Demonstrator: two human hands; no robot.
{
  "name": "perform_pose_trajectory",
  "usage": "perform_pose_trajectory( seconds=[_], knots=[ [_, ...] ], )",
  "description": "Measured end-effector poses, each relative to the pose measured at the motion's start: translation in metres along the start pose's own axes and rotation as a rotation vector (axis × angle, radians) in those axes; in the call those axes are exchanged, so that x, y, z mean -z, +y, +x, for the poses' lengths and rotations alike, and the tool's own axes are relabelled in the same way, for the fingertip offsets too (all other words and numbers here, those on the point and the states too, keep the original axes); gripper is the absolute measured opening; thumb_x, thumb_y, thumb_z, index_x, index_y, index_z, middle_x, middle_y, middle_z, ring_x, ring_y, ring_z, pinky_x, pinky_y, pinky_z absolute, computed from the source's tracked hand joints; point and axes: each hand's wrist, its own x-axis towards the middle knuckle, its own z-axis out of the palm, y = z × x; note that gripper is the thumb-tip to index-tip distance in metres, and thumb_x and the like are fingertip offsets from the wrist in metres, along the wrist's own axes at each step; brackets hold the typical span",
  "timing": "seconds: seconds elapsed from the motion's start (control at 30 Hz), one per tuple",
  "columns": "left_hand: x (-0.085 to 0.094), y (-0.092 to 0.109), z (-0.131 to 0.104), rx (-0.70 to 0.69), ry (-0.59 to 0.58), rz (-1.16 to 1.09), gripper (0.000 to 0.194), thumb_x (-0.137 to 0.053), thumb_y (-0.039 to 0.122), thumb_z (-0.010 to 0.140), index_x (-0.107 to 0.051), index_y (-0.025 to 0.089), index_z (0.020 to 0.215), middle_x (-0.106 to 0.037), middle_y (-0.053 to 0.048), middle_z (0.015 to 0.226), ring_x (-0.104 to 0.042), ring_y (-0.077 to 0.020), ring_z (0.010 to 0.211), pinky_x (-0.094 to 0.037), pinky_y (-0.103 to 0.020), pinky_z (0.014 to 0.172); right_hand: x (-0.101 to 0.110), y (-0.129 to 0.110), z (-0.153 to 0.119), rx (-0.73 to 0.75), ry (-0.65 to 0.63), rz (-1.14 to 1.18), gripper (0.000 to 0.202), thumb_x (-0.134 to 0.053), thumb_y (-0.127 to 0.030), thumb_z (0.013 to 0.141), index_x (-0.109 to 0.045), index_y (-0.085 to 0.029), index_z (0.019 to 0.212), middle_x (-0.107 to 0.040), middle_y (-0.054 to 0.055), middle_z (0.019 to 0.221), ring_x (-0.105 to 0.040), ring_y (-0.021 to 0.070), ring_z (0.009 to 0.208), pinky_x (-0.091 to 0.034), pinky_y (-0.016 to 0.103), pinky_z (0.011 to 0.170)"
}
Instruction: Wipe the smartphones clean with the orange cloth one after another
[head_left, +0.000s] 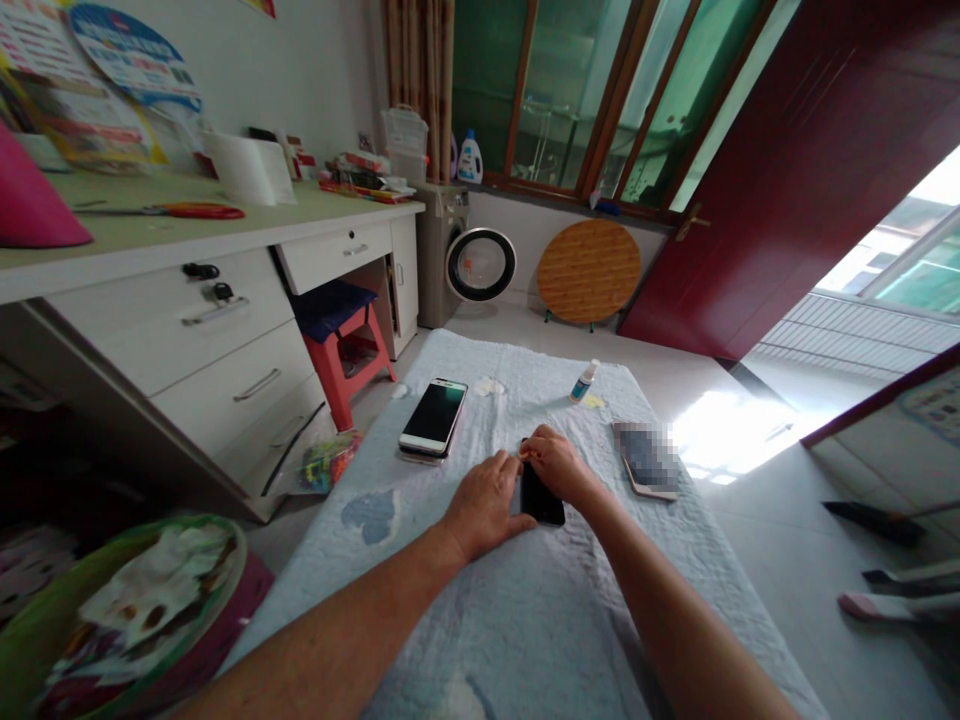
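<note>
A black smartphone (543, 503) lies flat on the pale blue cloth (435, 620) between my hands. My left hand (484, 508) holds it by the left side, with the thumb near its lower end and the fingers curled towards its upper end. My right hand (556, 464) is closed over the upper part of the screen. Something small and orange-toned shows at its fingertips, too little to name. To the left is a stack of phones (433, 415), a white one on top. On the right lies another phone (646, 460), its screen blurred out. A small spray bottle (583, 383) stands beyond my right hand.
On the left are a desk (247, 225) with drawers and a red stool (349, 350). A basket (240, 560) with crumpled tissue sits at the lower left. Behind are a washing machine (439, 260) with its door ajar, a round wooden board (589, 270) and a red door (750, 190).
</note>
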Motion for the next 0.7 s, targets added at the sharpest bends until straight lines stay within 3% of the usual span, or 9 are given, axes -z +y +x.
perform_pose_trajectory(
  seconds=[0.2, 0.5, 0.7],
  knots=[
    [-0.008, -0.004, -0.003, 0.031, 0.041, 0.01, 0.08, -0.076, 0.044, 0.065, -0.038, 0.016, 0.13, -0.05, -0.014, 0.125, -0.048, -0.0296, 0.118, -0.04, -0.042, 0.101, 0.006, -0.013, -0.028, 0.07, -0.098, 0.11, 0.024, -0.05, -0.007, 0.082, -0.072, -0.018, 0.084, -0.056, 0.003, 0.088, -0.053, 0.0103, 0.074, -0.04, 0.02, 0.069],
    [-0.005, -0.006, -0.002, -0.04, -0.006, 0.034, 0.061, -0.067, 0.054, 0.073, -0.054, 0.021, 0.123, -0.052, -0.01, 0.116, -0.052, -0.0272, 0.106, -0.044, -0.04, 0.092, 0.014, -0.023, -0.057, 0.156, -0.218, 0.149, 0.02, -0.055, -0.015, 0.084, -0.073, -0.023, 0.09, -0.055, 0.002, 0.089, -0.054, 0.0105, 0.077, -0.039, 0.021, 0.07],
    [-0.002, -0.004, -0.001, -0.052, -0.04, 0.064, 0.063, -0.069, 0.052, 0.072, -0.054, 0.02, 0.123, -0.053, -0.01, 0.115, -0.05, -0.0281, 0.106, -0.043, -0.04, 0.092, 0.012, -0.01, -0.046, 0.09, -0.121, 0.146, 0.022, -0.052, -0.007, 0.081, -0.071, -0.019, 0.081, -0.056, 0.002, 0.086, -0.053, 0.0092, 0.071, -0.038, 0.019, 0.066]
  ],
)
